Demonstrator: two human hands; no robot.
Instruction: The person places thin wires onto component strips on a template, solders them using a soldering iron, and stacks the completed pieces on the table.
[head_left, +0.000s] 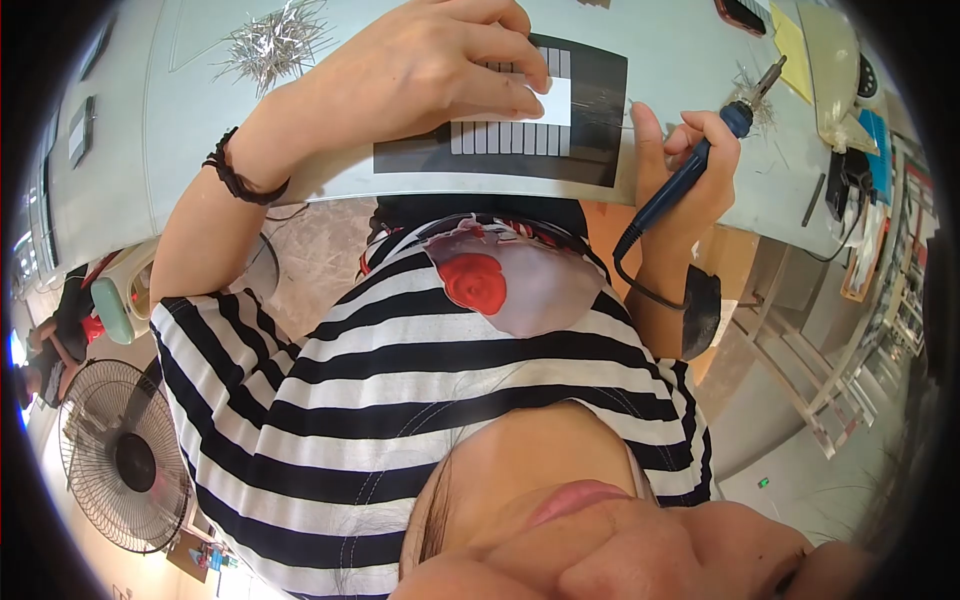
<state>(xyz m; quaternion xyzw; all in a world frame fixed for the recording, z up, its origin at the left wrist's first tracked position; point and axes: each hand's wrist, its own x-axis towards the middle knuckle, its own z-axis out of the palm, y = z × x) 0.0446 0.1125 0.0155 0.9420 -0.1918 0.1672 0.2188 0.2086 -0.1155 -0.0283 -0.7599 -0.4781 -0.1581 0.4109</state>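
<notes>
My right hand [705, 165] holds a blue soldering iron [680, 185], its metal tip pointing up and away to the right. The thumb of that hand sticks out near the right edge of a dark board [590, 160]. Over the board is my left hand [480, 70], fingers bent and fingertips close together at a white rectangle [555, 103]. Whatever those fingertips pinch is too small to make out. Rows of narrow grey strips [510, 138] lie on the board, partly covered by my left hand. Faint thin lines run from the white rectangle toward my right thumb.
A heap of thin silvery strips [275, 45] lies on the table [190, 130] at the left. Another small silvery pile [762, 108] sits behind the iron's tip. Yellow paper [792, 60] and a phone [740, 15] are at the far right. The iron's cable [650, 292] hangs beside my right forearm.
</notes>
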